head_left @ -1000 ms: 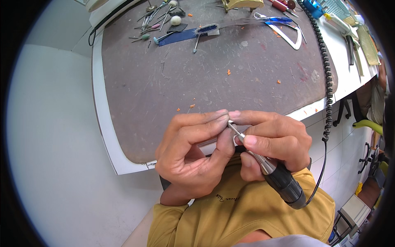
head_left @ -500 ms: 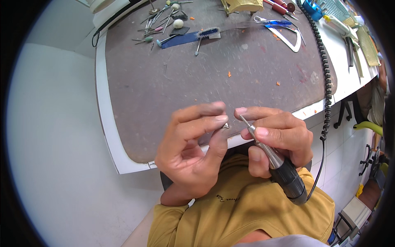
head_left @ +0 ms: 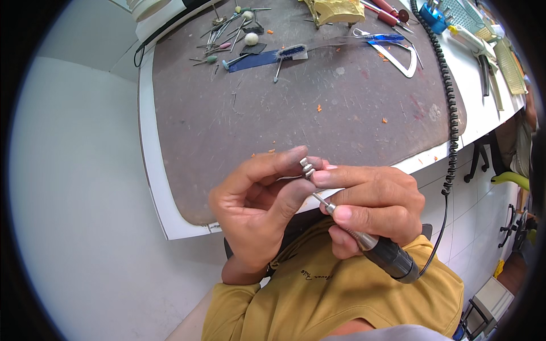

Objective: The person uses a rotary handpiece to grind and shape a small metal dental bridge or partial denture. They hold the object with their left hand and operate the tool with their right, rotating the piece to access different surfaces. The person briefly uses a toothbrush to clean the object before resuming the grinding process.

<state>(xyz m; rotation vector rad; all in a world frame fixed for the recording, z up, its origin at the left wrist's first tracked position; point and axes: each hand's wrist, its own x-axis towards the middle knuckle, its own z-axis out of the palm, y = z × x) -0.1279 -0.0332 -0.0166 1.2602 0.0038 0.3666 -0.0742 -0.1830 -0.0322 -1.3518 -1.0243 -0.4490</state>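
My left hand point(head_left: 253, 207) pinches a small silvery metal piece point(head_left: 307, 167) between thumb and fingers. It has several rounded lumps in a row, like a dental bridge; the fingertips hide part of it. Wrapped in my right hand point(head_left: 378, 202) is a rotary handpiece point(head_left: 392, 256) with a black body and a silvery front end. Its thin metal shank points up and left, and its tip lies at my left thumb, just below the metal piece. I cannot tell whether the tip touches. My right index fingertip rests against the piece's lower end.
Mounted polishing bits point(head_left: 224, 28) lie heaped at the brown mat's point(head_left: 256, 108) far left. Behind my hands are a blue-bristled brush point(head_left: 293, 52), a white caliper gauge point(head_left: 408, 68) and a yellow model point(head_left: 338, 11). The coiled black cord point(head_left: 452, 113) hangs over the table's right edge.
My right hand has moved left and slightly down, bringing the handpiece to the left thumb and a fingertip onto the metal piece. The left hand has turned, exposing more of the piece.
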